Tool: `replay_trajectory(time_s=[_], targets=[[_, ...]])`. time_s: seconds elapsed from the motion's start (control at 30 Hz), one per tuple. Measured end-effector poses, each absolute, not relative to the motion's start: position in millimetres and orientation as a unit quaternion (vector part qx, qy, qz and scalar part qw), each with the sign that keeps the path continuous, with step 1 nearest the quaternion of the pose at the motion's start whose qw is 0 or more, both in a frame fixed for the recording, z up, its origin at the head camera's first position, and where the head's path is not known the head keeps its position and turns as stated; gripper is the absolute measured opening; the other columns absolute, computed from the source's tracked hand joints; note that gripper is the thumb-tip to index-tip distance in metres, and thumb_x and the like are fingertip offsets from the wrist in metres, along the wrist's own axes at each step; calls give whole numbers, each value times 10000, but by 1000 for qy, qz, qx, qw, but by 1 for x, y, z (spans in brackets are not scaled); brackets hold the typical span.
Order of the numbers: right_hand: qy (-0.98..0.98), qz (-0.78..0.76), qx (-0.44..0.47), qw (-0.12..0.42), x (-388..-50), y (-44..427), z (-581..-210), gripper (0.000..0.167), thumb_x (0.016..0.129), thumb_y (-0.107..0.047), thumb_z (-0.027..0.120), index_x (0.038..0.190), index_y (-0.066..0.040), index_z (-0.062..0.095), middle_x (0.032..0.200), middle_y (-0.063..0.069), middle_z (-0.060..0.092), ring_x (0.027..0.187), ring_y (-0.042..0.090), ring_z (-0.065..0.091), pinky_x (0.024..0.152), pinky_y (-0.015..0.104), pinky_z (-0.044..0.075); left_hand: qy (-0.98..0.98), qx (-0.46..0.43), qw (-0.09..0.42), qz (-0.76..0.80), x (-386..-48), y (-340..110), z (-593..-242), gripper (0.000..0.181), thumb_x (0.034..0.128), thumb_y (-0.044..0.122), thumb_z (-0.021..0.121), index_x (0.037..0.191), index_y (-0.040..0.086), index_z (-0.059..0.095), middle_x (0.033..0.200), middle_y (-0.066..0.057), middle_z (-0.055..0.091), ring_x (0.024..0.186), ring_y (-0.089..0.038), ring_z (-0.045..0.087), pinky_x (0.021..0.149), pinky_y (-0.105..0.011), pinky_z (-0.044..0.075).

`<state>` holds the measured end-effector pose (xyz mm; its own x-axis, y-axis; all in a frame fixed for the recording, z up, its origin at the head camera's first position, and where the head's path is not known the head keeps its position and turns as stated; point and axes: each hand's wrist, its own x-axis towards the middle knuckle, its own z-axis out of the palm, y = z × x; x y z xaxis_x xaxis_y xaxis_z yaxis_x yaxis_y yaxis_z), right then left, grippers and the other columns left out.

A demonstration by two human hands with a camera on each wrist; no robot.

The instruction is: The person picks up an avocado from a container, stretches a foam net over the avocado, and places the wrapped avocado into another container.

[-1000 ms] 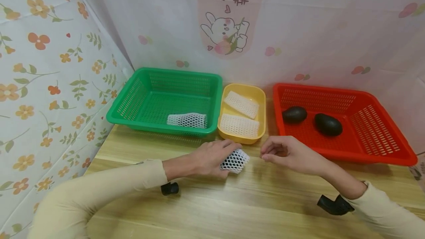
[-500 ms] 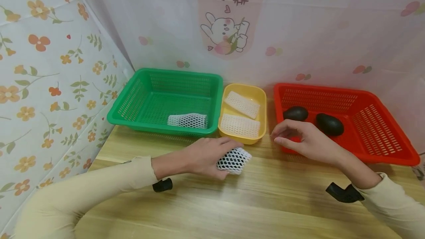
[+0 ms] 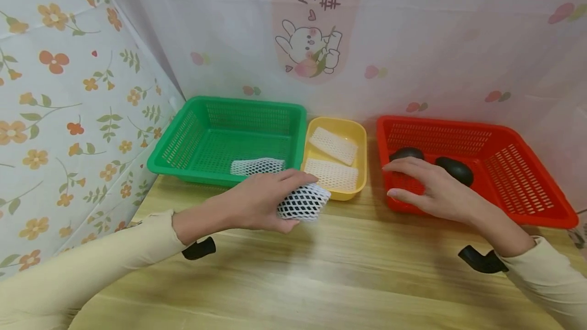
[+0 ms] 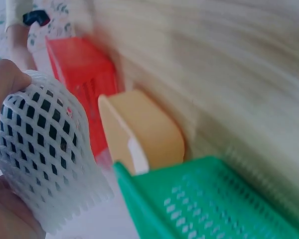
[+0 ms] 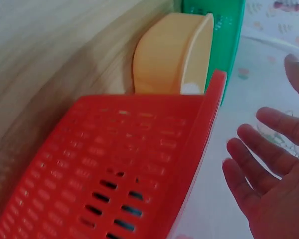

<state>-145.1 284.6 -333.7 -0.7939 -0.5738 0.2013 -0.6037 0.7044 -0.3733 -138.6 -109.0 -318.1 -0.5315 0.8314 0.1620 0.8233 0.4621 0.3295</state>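
Having moved left, my left hand (image 3: pixel 259 201) grips the dark-filled white foam-mesh sleeve (image 3: pixel 302 202) near the green plastic basket (image 3: pixel 183 171), best held lightly, while my empty right hand (image 3: pixel 431 192) hangs spread by the red plastic basket (image 3: pixel 532 218).

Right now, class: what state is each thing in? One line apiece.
Left hand: gripping a white foam net sleeve
That sleeve: wrapped around something dark
Right hand: holding nothing, thumb and fingers apart
Green rectangular plastic basket: holding one lying net sleeve, contents unclear
Yellow rectangular plastic tray: holding two flat white sleeves
Red rectangular plastic basket: holding two dark oval objects
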Motion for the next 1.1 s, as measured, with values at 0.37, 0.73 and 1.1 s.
replay_trajectory(time_s=[0.37,0.73,1.1], targets=[[-939,180,290,26,-147,295,-336,518,925,-265,772,1387,-99,608,1408,121,548,1290,356,481,990,626,410,873,446,-24,198,-157,-139,-299,744,817,308,843,1449,124,496,1369,-48,554,1078,-192,606,822,-362,547],[-937,155,306,64,-155,306,-337,411,876,-141,812,1257,-77,673,1242,67,654,1144,291,607,886,532,518,900,402,-11,171,-184,-162,-287,754,831,302,834,1465,87,487,1378,-111,552,1093,-249,579,841,-417,531],[-940,145,303,60,-160,324,-335,343,854,-80,812,1180,-54,710,1118,91,692,973,282,655,806,527,548,925,354,13,141,-212,-182,-282,732,854,331,813,1464,92,488,1319,-113,580,1022,-266,582,787,-416,531]])
